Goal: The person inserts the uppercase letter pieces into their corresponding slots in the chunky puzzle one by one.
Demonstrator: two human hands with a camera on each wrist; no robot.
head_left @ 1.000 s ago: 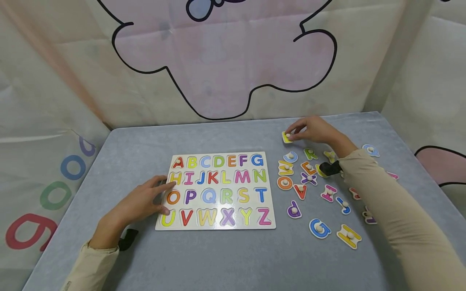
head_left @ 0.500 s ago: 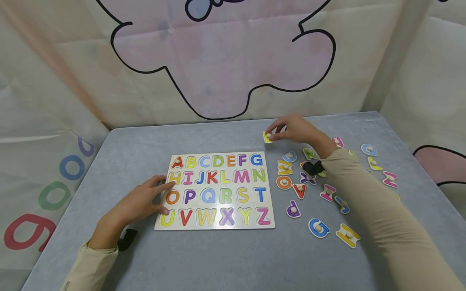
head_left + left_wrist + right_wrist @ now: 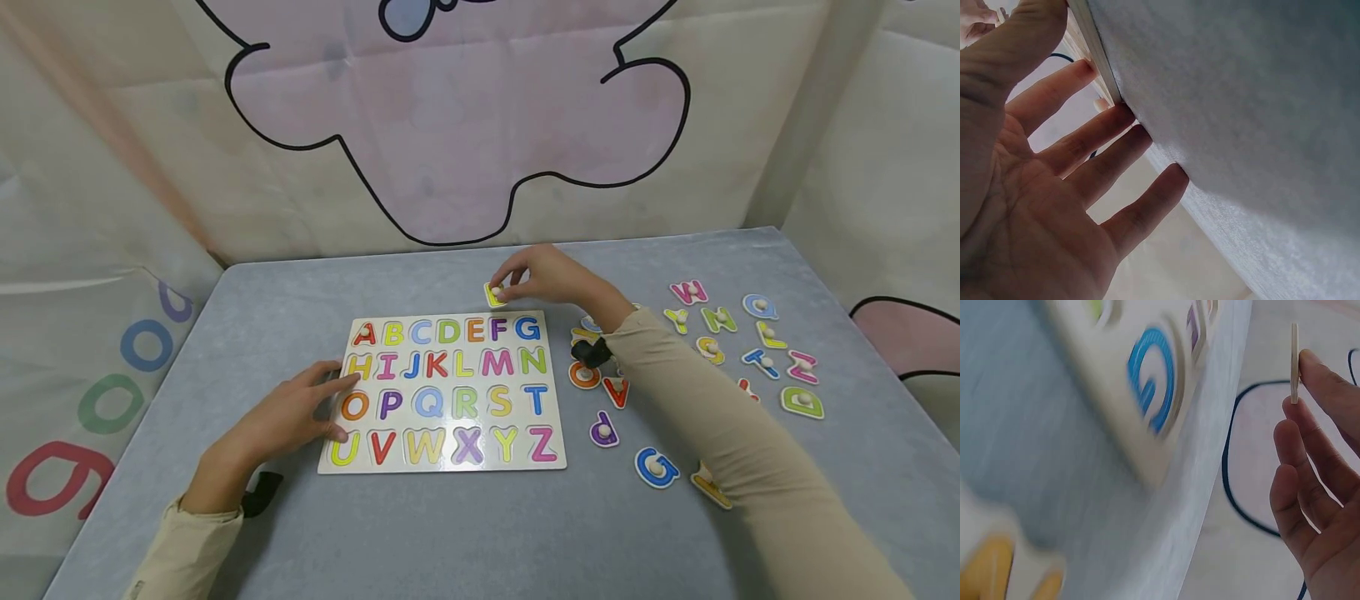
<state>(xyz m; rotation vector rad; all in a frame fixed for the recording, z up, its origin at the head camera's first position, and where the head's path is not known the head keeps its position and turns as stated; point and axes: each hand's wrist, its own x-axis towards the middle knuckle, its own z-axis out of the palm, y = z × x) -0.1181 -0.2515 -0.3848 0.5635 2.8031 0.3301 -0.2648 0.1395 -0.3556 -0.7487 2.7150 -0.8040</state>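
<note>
A white alphabet puzzle board (image 3: 442,468) with rows of coloured letters lies on the table. At its left edge rests my left hand (image 3: 288,417), index fingertip and thumb on the board near H and U. In the left wrist view the other fingers (image 3: 1147,209) spread past the board's edge toward the table cloth. My right hand (image 3: 551,275) pinches a yellow letter piece (image 3: 492,296) by its knob, just beyond the board's far edge above E and F. In the right wrist view that piece (image 3: 1294,362) appears edge-on between thumb and fingers. A knobbed A piece (image 3: 364,335) sits in the board.
Loose knobbed letter pieces lie right of the board, among them a blue G (image 3: 657,468), a purple P (image 3: 603,431), a red V (image 3: 617,392) and a green D (image 3: 802,402). The right sleeve (image 3: 720,433) covers several. A printed curtain (image 3: 450,150) hangs behind the table.
My right hand has moved left with the yellow letter piece, from above the loose pieces to behind the board. The left hand has stayed at the board's left edge.
</note>
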